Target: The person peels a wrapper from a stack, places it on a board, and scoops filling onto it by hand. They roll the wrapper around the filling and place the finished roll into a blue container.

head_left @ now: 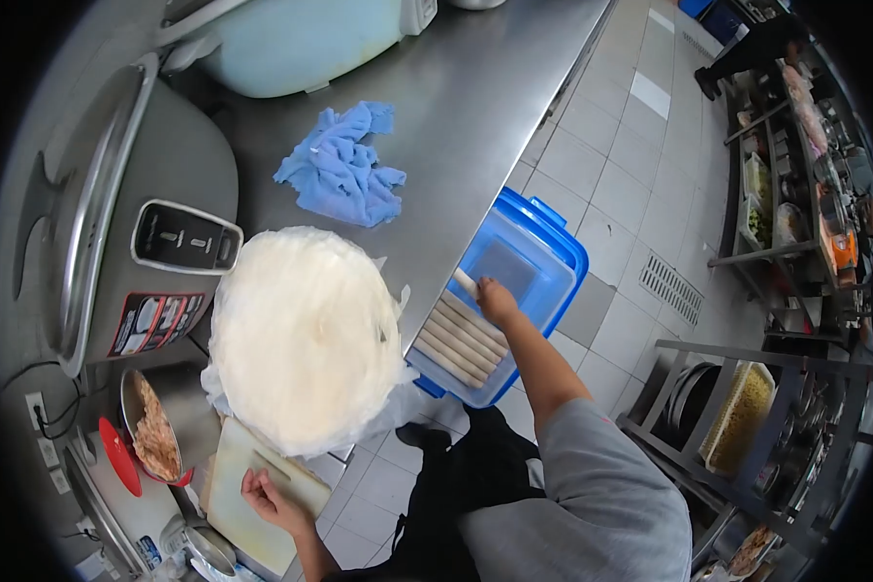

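Observation:
My right hand (pixel 497 302) is closed on the end of a long pale roll (pixel 467 283) inside a blue-rimmed plastic container (pixel 574 254). Several similar rolls (pixel 456 341) lie side by side in it, just beyond that hand. Over a pale cutting board (pixel 296 485), my left hand (pixel 274 502) has its fingers loosely bent and apart, with nothing seen in them. A large round stack of thin white sheets (pixel 306 339) on plastic film lies between the board and the container.
A crumpled blue cloth (pixel 344 165) lies on the steel counter (pixel 456 126). A big grey cooker (pixel 170 136) stands at the left, above a pot of chopped filling (pixel 155 432). Metal shelves (pixel 737 427) and part of another person (pixel 757 48) are at the right.

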The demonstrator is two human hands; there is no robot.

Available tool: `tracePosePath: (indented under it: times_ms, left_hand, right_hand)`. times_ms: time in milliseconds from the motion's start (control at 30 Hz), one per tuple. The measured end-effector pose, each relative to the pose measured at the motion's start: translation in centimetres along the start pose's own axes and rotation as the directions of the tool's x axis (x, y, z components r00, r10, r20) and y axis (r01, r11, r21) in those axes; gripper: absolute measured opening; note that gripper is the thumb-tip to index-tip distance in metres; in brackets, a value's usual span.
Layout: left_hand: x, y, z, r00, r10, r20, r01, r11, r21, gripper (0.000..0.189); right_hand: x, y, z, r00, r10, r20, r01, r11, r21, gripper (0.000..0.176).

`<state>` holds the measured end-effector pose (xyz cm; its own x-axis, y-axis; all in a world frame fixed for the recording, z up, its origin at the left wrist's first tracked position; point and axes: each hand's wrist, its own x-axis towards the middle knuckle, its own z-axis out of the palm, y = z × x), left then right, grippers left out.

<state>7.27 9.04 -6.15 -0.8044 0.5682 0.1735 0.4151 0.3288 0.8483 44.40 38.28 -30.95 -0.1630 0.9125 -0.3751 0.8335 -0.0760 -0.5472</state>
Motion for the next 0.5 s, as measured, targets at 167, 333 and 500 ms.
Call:
tracePosePath:
  times_ms: [167, 333, 500]
  left_hand:
    - [0.0, 0.5, 0.5, 1.000, 0.013, -0.022, -0.011, 0.998, 0.069, 0.028]
    - [0.2, 0.1, 0.1, 1.000, 0.022, -0.008, -0.021, 0.991, 0.131, 0.029]
    - [0.2, 0.5, 0.5, 0.999, 0.004, -0.045, 0.002, 0.989, 0.148, 0.028]
  right_hand:
    - [1.8, 1.8, 3.8, 0.989, 0.017, 0.145, 0.001, 0.993, -0.122, 0.024]
    - [2.6, 2.2, 3.0, 0.950, -0.051, 0.308, 0.123, 0.968, -0.219, 0.030]
    - [4.1, 0.8, -1.4, 0.909, -0.172, 0.380, 0.192, 0.981, -0.016, 0.053]
